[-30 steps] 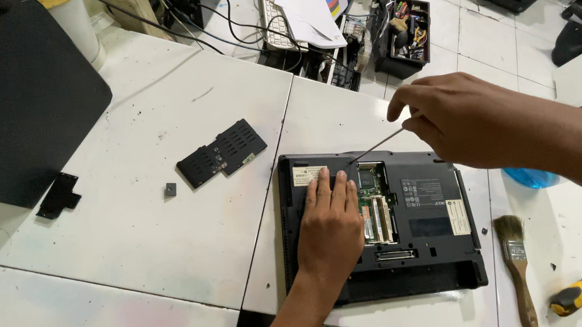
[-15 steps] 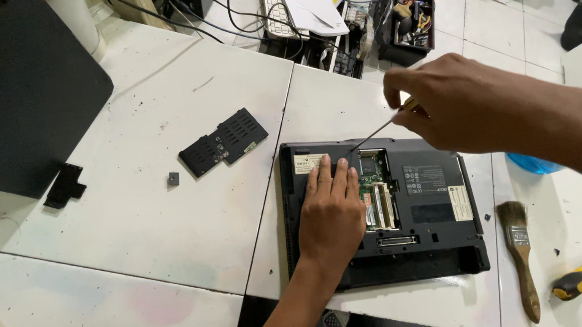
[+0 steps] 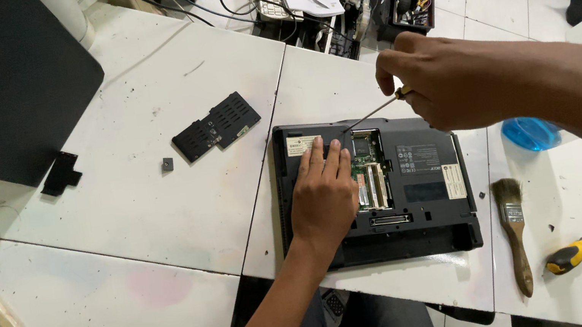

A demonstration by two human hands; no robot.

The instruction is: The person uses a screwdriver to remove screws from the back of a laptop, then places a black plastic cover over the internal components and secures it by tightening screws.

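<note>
Left hand (image 3: 324,195) is lying flat, palm down, on the upturned underside of the black laptop (image 3: 418,190), fingers spread slightly and pressing rather than gripping anything; judged to be bracing the machine so it is not sliding under tool pressure. The fingertips are ending just short of the open service bay (image 3: 370,175), where green circuit boards are showing.

Right hand (image 3: 448,82) is closing its fingers around the handle of a thin screwdriver (image 3: 373,113). The shaft is slanting down and away from the grip toward the person's left, its tip reaching the upper edge of the open bay, just beyond the left fingertips. Whether the tip is seated in a screw cannot be told. The hand is holding high above the laptop, which is giving the shaft its shallow angle.

Well out from the left hand, on the white table (image 3: 121,212), the removed black cover panel (image 3: 216,126) is lying with its vents up, and a small dark piece (image 3: 166,163) is sitting just beside it, apart from the work.

Below the right forearm, beside the laptop's far edge, a paintbrush (image 3: 514,230) is lying, with a yellow-handled screwdriver (image 3: 577,252) next to it. A blue lid-like object (image 3: 530,133) is sitting under the forearm.
</note>
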